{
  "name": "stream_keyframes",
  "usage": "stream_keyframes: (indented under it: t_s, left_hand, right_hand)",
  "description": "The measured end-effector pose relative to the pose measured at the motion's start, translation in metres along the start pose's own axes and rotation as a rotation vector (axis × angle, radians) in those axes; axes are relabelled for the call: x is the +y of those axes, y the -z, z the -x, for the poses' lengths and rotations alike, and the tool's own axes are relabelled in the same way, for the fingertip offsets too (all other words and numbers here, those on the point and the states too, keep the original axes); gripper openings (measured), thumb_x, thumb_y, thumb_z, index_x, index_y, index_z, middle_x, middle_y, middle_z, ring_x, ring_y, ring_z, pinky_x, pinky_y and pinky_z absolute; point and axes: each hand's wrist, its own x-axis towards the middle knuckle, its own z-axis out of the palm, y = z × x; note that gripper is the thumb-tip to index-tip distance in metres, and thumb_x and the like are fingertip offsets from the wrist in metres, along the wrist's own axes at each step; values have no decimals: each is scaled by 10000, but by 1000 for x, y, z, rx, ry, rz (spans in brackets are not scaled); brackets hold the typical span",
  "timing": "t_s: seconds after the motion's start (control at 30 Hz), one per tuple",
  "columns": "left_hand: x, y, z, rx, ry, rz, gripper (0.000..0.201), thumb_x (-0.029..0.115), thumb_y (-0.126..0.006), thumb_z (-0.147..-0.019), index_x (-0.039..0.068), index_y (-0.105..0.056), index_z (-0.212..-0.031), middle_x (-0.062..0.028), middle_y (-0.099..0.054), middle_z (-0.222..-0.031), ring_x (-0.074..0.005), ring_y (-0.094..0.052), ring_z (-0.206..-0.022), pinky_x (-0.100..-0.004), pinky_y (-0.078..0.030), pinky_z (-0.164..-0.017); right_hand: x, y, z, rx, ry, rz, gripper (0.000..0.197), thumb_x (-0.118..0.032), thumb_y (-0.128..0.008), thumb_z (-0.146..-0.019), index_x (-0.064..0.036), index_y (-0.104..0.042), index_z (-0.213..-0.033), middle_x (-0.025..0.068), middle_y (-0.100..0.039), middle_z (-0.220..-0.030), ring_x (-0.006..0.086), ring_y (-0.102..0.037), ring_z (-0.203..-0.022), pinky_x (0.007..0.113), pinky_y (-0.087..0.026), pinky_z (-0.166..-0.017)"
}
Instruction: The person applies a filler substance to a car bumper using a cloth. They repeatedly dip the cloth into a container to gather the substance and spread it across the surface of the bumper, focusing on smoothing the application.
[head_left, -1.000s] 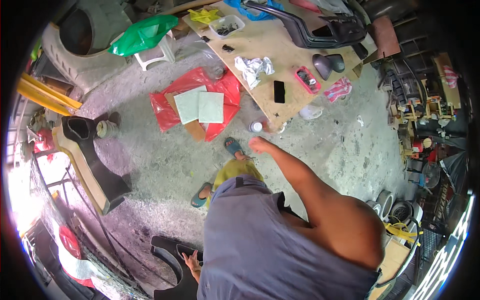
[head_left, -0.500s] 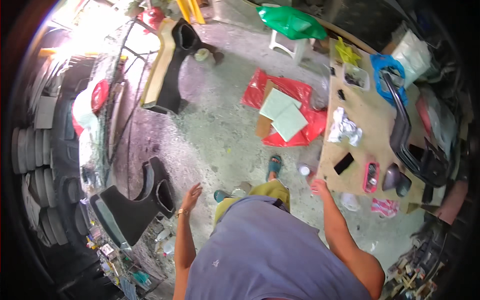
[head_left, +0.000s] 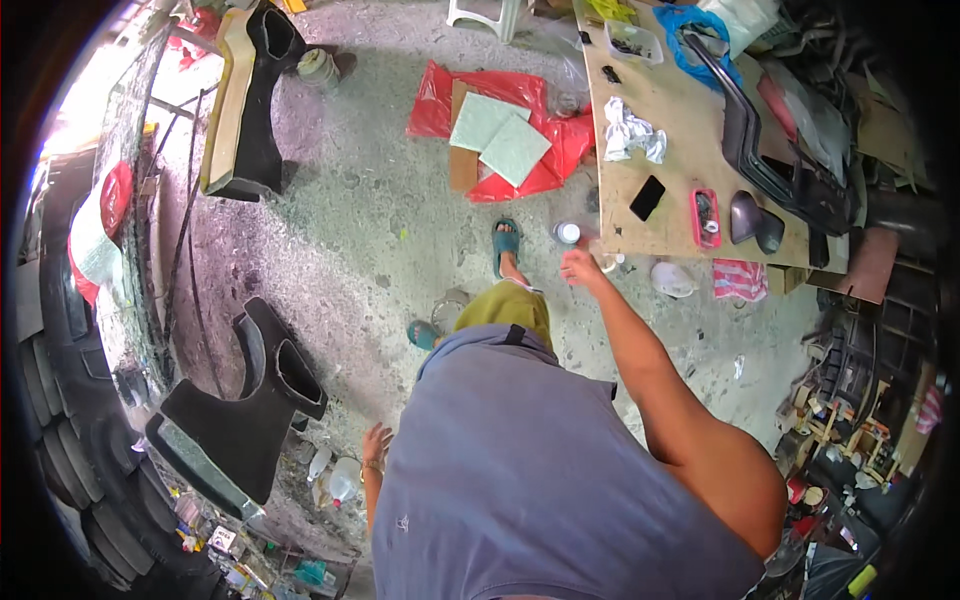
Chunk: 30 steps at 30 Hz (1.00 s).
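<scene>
My left hand (head_left: 376, 445) hangs low beside my body with its fingers apart, holding nothing. Beside it on the floor are plastic bottles (head_left: 344, 480) and a black moulded panel (head_left: 230, 415). On the other side, my right hand (head_left: 580, 267) reaches forward just off the table's near left corner. Its fingers are loosely bent and apart, and I see nothing in them. Just beyond those fingers stands a small container with a white lid (head_left: 567, 233); a gap seems to separate them. A white cup-like thing (head_left: 611, 262) is close to that hand.
The wooden table (head_left: 625, 225) carries a black phone (head_left: 648, 198), a crumpled white cloth (head_left: 634, 132), a pink tray (head_left: 706, 218) and long black trim parts (head_left: 735, 130). Pale square tiles (head_left: 515, 150) lie on red plastic (head_left: 435, 105). Another black panel (head_left: 262, 110) stands far left.
My right hand has moved off the table's corner to beside the white-lidded container. My left hand has dropped back toward my body. The view has shifted, so the table sits higher in it.
</scene>
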Motion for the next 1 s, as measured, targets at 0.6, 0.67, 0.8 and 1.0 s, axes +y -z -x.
stream_keyframes:
  t_s: [0.6,0.67,0.8,1.0]
  left_hand:
    - [48,75,-113,97,-234,125,416,207,-569,-836,83,-536,-1232,-94,-644,-1015,-183,-621,-817,-313,-499,-696]
    - [52,78,-117,105,-324,128,407,214,-551,-859,104,-516,-1249,-81,-636,-1059,-189,-616,-873,-335,-489,-699]
    - [51,73,-122,85,-408,90,387,200,-516,-885,120,-503,-1263,-74,-628,-1095,-189,-610,-921,-349,-485,-723]
    - [8,89,-128,88,-102,137,354,237,-548,-859,129,-548,-1195,-59,-642,-995,-210,-613,-834,-399,-477,-729]
  right_hand:
    - [107,-81,94,-124,-124,293,117,-189,-498,-817,-96,-564,-845,77,-588,-738,217,-588,-604,381,-463,-498]
    - [78,-89,84,-71,-174,230,130,-190,-493,-831,-109,-564,-904,76,-602,-796,215,-606,-647,375,-481,-524]
    - [15,-95,63,-62,2,227,189,-192,-503,-851,-123,-546,-1021,74,-619,-874,199,-623,-686,355,-506,-549]
    - [-54,-134,45,-103,156,250,234,-166,-541,-840,-110,-523,-1066,49,-608,-822,159,-604,-654,302,-490,-514]
